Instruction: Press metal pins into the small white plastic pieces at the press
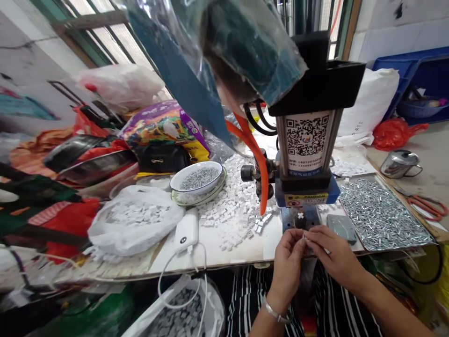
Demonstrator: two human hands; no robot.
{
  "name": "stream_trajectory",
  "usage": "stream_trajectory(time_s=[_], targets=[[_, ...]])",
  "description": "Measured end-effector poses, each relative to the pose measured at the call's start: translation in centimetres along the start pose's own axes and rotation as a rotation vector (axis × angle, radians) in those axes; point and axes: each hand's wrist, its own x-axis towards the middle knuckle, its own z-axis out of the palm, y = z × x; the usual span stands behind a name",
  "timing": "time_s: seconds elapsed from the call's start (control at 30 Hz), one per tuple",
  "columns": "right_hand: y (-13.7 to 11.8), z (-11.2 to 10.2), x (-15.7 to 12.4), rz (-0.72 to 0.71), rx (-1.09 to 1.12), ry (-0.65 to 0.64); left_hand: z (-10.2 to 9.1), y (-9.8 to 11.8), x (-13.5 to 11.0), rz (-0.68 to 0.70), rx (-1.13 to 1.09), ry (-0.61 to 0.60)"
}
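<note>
My left hand and my right hand meet at the table's front edge, just below the small press machine. Both are pinched together on a tiny white plastic piece with a metal pin; I cannot tell which hand carries which part. A white cross-shaped piece sits in the press's fixture right above my fingers. A loose heap of small white plastic pieces lies left of the press. A tray of small metal pins lies to its right.
A bowl of metal pins and a white bag of plastic pieces sit at the left. A white power bank with cable lies near the front edge. Red scissors and a metal mug are at the right. A plastic bag hangs overhead.
</note>
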Motion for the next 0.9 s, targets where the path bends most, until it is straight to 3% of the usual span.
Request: stream_trajectory(time_s=[0.17,0.23,0.37,0.5,0.9], targets=[[0.8,-1.0,2.1,0.244,0.128,0.052,-0.6,0.8,2.9,0.275,0.323,0.149],[1.2,-0.9,3.2,0.294,0.157,0.098,-0.8,0.4,4.6,0.346,0.365,0.143],[2.2,0.2,4.7,0.284,0.15,0.174,-1.0,-1.1,6.9,0.251,0.239,0.016],[3.2,1.1,5.2,0.237,0.073,0.19,-1.1,-2.2,7.3,0.18,0.054,-0.043],[3.3,1.3,5.3,0.069,-0.102,0.137,-1.2,-2.7,7.5,0.133,-0.048,-0.048]])
